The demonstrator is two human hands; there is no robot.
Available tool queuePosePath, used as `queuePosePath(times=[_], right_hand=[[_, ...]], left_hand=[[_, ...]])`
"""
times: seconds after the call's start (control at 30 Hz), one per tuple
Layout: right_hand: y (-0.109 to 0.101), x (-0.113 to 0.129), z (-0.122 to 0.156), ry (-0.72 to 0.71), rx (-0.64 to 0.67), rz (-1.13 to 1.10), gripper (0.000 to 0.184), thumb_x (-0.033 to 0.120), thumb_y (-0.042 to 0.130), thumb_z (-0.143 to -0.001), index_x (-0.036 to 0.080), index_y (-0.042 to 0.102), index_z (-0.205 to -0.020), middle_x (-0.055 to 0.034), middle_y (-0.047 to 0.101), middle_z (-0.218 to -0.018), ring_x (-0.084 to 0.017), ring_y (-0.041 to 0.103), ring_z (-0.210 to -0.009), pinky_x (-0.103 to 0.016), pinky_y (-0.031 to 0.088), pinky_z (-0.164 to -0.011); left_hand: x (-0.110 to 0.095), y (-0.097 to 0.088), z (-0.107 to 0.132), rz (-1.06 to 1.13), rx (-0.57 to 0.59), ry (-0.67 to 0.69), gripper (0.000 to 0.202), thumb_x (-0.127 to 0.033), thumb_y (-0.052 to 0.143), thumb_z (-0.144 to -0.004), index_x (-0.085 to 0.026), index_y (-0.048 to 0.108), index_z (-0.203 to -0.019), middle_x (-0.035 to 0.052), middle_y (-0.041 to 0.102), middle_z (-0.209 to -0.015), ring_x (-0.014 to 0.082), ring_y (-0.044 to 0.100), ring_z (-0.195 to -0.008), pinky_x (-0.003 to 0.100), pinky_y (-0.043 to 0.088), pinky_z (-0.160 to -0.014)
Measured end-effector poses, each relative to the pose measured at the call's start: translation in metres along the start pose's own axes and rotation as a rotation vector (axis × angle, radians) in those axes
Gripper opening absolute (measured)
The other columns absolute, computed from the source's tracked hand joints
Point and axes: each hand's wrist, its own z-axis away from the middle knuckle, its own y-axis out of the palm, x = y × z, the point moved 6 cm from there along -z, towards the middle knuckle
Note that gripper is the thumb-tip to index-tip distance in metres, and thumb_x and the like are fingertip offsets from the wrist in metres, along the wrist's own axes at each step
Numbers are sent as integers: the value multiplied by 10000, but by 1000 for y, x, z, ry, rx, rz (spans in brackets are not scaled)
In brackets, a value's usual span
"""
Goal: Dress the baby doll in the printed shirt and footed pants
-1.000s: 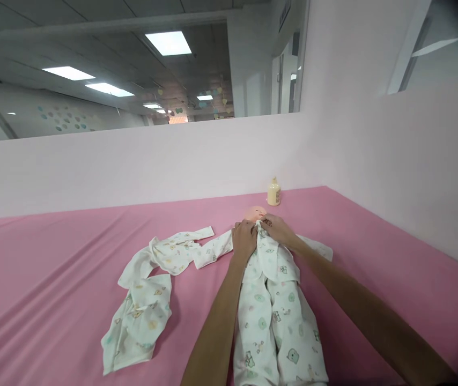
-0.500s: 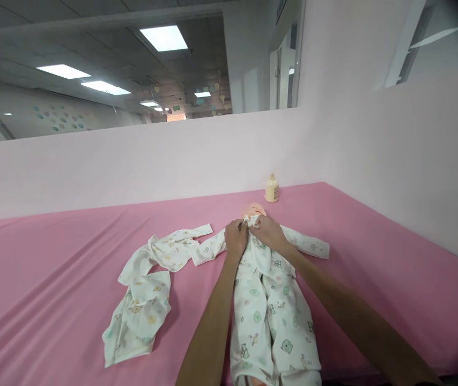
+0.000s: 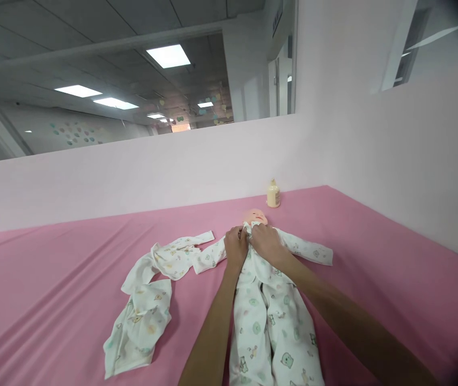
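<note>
A baby doll (image 3: 255,216) lies on its back on the pink sheet (image 3: 52,279), dressed in a white printed sleepsuit (image 3: 271,321). My left hand (image 3: 235,250) and my right hand (image 3: 265,242) meet at the doll's collar, just below its chin, each pinching the suit's fabric there. Both sleeves spread out to the sides. Most of the doll's body is hidden under the suit and my forearms.
A second white printed garment (image 3: 148,300) lies crumpled to the left of the doll. A small cream bottle (image 3: 273,194) stands by the far wall behind the doll's head. Pale pink walls close the bed at the back and right.
My hands stay pinched together at the doll's collar with only small shifts. The camera view has tilted slightly, so the right sleeve shows more fully now.
</note>
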Motion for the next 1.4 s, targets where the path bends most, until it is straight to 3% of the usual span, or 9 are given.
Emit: queuePosePath(times=[0.13,0.23,0.33,0.47,0.67,0.8,0.97,1.2,1.4], right_hand=[[-1,-9,-7,18,-29,-115,164,269,521,-875,148,623,-915,-145,656,-930,-237,613,-917,-281,423,-722],[-1,-21,-13,-4,15,-285,195,291,511,-827,172,544,-676,-57,585,-681,-170,556,-677,-253,357,-579],[0,-30,-18,-78,102,-525,242,272,461,-795,194,396,-574,24,413,-532,-104,402,-523,-240,278,-495],[-2,-31,-18,-206,140,-668,184,232,451,-777,194,382,-612,49,400,-567,-87,379,-542,-221,280,-506],[-11,-17,-10,-287,-30,-241,194,154,400,-877,179,482,-703,-27,588,-754,-135,520,-737,-246,310,-625],[-12,-14,-8,-242,-63,-176,207,139,359,-929,159,542,-834,-104,644,-944,-184,570,-878,-273,313,-697],[-11,-24,-13,-158,-24,-136,189,185,395,-926,176,564,-841,-86,665,-940,-191,598,-866,-269,303,-655],[-25,-44,-6,119,-40,-115,161,237,433,-884,169,578,-905,-128,660,-931,-247,622,-856,-287,326,-639],[-30,-12,14,0,88,-154,336,494,495,-865,182,619,-858,-127,666,-904,-264,631,-842,-300,374,-640]], left_hand=[[-9,-11,5,-140,-35,70,226,-286,489,-906,-196,651,-1036,82,661,-1102,248,537,-1068,392,387,-956],[-18,-14,10,-100,96,163,239,-282,509,-898,-220,636,-1092,65,638,-1159,234,520,-1123,388,374,-1003],[-19,-11,13,-5,262,170,205,-283,482,-910,-235,650,-1017,49,645,-1103,207,546,-1081,358,404,-981],[-16,-9,11,14,237,174,150,-240,477,-897,-212,624,-906,51,641,-1025,200,541,-1025,356,407,-961],[-20,-5,12,-111,226,254,168,-158,439,-889,-209,599,-891,50,624,-991,189,530,-972,339,400,-915],[-21,-6,14,-209,203,267,154,-201,446,-917,-209,597,-894,49,630,-989,207,519,-976,348,381,-873],[-20,-6,14,-181,189,254,169,-219,428,-941,-219,597,-957,42,636,-1024,202,526,-984,340,375,-872],[-3,-12,9,-131,61,-16,188,-258,392,-939,-197,553,-863,66,643,-947,213,549,-918,331,395,-798],[0,-11,8,-55,59,-55,200,-262,399,-910,-195,537,-781,55,644,-879,194,548,-838,309,390,-733]])
